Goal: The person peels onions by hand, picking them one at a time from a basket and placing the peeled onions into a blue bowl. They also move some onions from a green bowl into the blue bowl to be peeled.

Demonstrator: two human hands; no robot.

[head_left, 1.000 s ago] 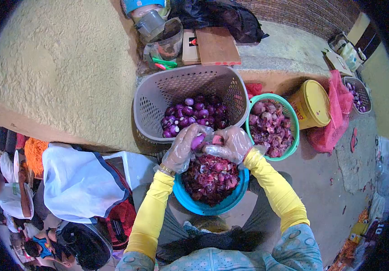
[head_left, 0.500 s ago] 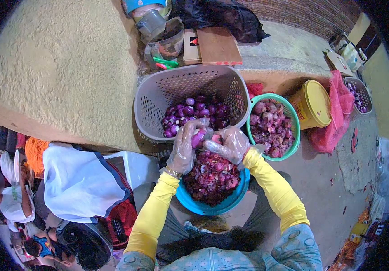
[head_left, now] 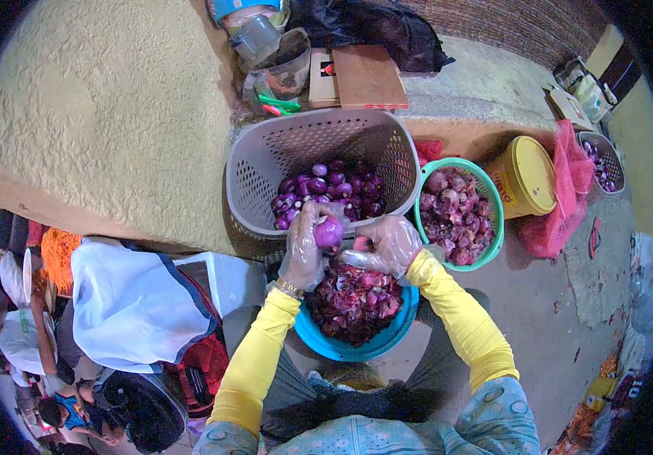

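Observation:
My left hand [head_left: 303,250], in a clear plastic glove, is closed around a smooth purple onion [head_left: 329,233]. Just to its right, my gloved right hand [head_left: 388,246] has its fingers curled around something small and pinkish [head_left: 363,243], mostly hidden. Both hands are above a blue basin [head_left: 326,349] full of reddish onion skins and onions [head_left: 353,303]. Beyond them stands a grey perforated basket [head_left: 265,152] with peeled purple onions [head_left: 334,184] inside.
A green basket [head_left: 499,216] of unpeeled onions sits to the right, beside a yellow bucket [head_left: 531,174] and red mesh sack [head_left: 550,220]. Cardboard [head_left: 370,76] lies behind the grey basket. White cloth [head_left: 136,303] covers something on the left. Another person [head_left: 26,337] is at far left.
The onion in my left hand has turned and shows more of its smooth purple side. My right hand has moved slightly down, apart from the onion.

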